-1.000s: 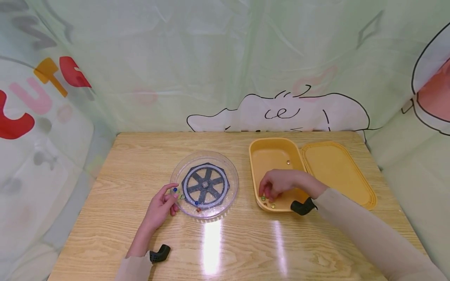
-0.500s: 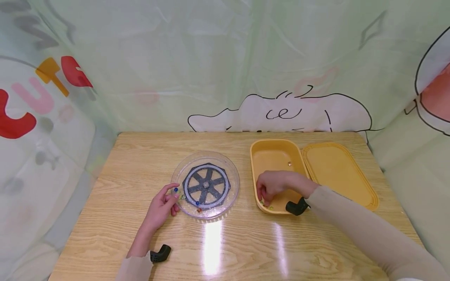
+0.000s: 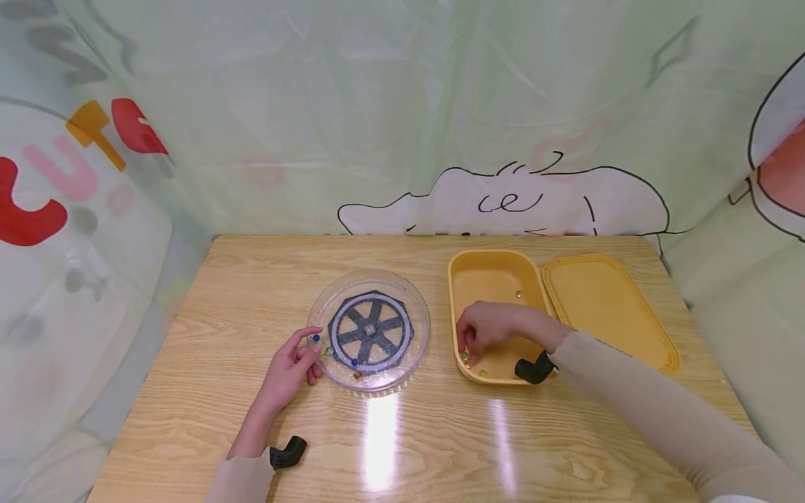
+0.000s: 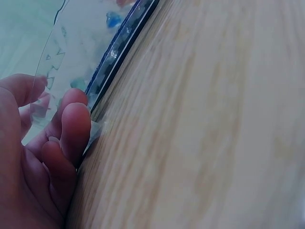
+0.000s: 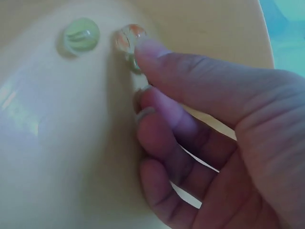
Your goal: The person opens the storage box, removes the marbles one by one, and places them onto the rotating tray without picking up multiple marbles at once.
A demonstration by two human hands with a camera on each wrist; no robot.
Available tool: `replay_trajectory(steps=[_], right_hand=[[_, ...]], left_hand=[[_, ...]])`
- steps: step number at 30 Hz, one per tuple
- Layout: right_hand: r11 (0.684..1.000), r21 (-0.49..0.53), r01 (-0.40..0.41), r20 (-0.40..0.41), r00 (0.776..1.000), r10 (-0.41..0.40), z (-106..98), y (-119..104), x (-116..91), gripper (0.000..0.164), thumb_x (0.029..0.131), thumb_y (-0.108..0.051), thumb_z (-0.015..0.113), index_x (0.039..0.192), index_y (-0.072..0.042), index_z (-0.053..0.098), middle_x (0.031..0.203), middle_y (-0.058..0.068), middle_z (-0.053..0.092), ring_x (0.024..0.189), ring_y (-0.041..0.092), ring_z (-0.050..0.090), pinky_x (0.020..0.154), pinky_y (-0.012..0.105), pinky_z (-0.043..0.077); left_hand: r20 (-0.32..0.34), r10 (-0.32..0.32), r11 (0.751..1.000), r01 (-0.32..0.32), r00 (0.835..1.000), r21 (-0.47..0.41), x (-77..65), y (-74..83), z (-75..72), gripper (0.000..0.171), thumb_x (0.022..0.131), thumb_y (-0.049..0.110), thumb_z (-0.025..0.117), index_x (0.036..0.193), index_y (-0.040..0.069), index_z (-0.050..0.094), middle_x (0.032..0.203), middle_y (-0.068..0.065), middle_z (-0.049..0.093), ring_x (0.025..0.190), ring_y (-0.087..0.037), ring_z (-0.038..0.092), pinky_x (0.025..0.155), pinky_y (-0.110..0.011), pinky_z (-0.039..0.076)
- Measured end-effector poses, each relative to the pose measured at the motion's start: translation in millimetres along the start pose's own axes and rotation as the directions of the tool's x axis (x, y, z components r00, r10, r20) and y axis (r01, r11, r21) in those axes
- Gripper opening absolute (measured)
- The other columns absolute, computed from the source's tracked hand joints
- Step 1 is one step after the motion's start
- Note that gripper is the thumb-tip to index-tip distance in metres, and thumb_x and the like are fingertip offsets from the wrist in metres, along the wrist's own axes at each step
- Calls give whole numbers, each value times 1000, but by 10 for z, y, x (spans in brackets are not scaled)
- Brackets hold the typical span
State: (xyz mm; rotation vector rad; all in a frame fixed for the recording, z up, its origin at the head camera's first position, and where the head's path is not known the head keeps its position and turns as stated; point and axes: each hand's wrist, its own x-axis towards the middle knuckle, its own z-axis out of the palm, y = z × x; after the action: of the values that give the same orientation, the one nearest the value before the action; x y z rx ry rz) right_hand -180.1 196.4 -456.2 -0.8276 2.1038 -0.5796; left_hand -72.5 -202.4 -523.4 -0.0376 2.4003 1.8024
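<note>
My left hand (image 3: 286,374) grips the near-left rim of a clear round dish (image 3: 418,332), thumb and fingers on its edge. Inside that dish lie several glass marbles, among them a blue marble (image 3: 355,362) and an orange marble (image 3: 358,375). My right hand (image 3: 490,325) reaches into a yellow-orange plastic tub (image 3: 499,256), fingers bent. In the right wrist view its thumb tip touches an orange-and-clear marble (image 5: 125,39), with a green marble (image 5: 133,63) partly hidden between thumb and forefinger. Whether either is pinched is unclear. A yellow-green marble (image 5: 83,36) lies apart on the tub's floor.
Another marble (image 3: 519,294) lies farther back in the tub. The tub's yellow-orange lid (image 3: 610,311) lies flat against its right side. A black six-spoked wheel shape (image 3: 371,330) shows in the dish. The wooden table (image 3: 251,279) ends at a printed curtain (image 3: 314,126).
My right hand has shifted slightly left inside the tub, and the green and orange marbles near its fingertips have moved toward the tub's left wall. My left hand stays on the dish.
</note>
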Motion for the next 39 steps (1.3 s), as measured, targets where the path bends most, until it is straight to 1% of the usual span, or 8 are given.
replay_trajectory(steps=[4, 11, 17, 23, 29, 32, 37, 39], right_hand=[[1000, -4, 19, -20, 1000, -19, 7, 5, 17, 17, 74, -13, 88, 80, -14, 73, 65, -10, 62, 61, 4, 55, 61, 22, 45], [998, 14, 59, -50, 997, -59, 13, 10, 32, 14, 75, -5, 85, 78, -11, 73, 64, -7, 63, 59, 4, 55, 59, 21, 45], [998, 13, 61, -80, 995, -60, 33, 33, 59, 14, 74, -11, 87, 77, -14, 73, 64, -9, 62, 59, 4, 54, 59, 21, 44], [995, 30, 92, -107, 990, -89, 48, 87, 86, 12, 75, -11, 85, 78, -13, 74, 65, -10, 62, 60, 4, 54, 59, 22, 44], [994, 21, 109, -140, 985, -105, 43, 148, 112, 16, 75, -16, 87, 79, -14, 73, 66, -10, 61, 61, 5, 55, 60, 22, 45], [993, 20, 117, -144, 983, -113, 41, 165, 129, 14, 76, -18, 87, 80, -16, 73, 66, -10, 61, 61, 5, 54, 60, 22, 45], [991, 51, 127, -139, 983, -119, 39, 184, 142, 12, 78, -14, 85, 80, -16, 74, 67, -10, 62, 61, 6, 55, 59, 22, 46], [989, 61, 133, -137, 983, -123, 35, 188, 140, 12, 77, -12, 84, 80, -15, 73, 67, -9, 62, 62, 6, 55, 59, 22, 46]], left_hand=[[1, -1, 1000, 1, 1000, -2, 12, -26, 2, 34, 102, 20, 58, 136, 20, 55, 69, -12, 62, 54, -22, 58, 52, -31, 52], [1, -2, 1000, 2, 1000, -4, 11, -39, 10, 34, 102, 21, 59, 136, 22, 55, 69, -13, 62, 54, -23, 58, 52, -32, 52], [-8, -19, 1000, 19, 1000, -1, -5, -35, 6, 34, 102, 22, 59, 135, 23, 55, 69, -13, 62, 55, -23, 58, 52, -31, 51], [-5, -10, 1000, 10, 1000, -4, -10, -34, 12, 33, 102, 21, 59, 135, 22, 55, 69, -13, 62, 54, -23, 58, 52, -31, 52], [-12, -2, 1000, 2, 1000, -3, -16, -19, 13, 33, 102, 20, 59, 135, 18, 56, 68, -12, 62, 53, -21, 58, 52, -31, 52], [-12, -9, 1000, 9, 1000, 2, -14, -3, 10, 34, 102, 18, 58, 136, 16, 55, 68, -12, 61, 53, -19, 57, 53, -30, 51], [-4, -44, 999, 44, 999, 9, -4, 41, 9, 36, 103, 12, 55, 139, 10, 52, 70, -16, 62, 54, -20, 57, 53, -29, 51], [-3, -50, 999, 50, 999, 11, -3, 53, 8, 36, 103, 11, 55, 139, 10, 52, 70, -17, 62, 54, -21, 57, 54, -29, 51]])
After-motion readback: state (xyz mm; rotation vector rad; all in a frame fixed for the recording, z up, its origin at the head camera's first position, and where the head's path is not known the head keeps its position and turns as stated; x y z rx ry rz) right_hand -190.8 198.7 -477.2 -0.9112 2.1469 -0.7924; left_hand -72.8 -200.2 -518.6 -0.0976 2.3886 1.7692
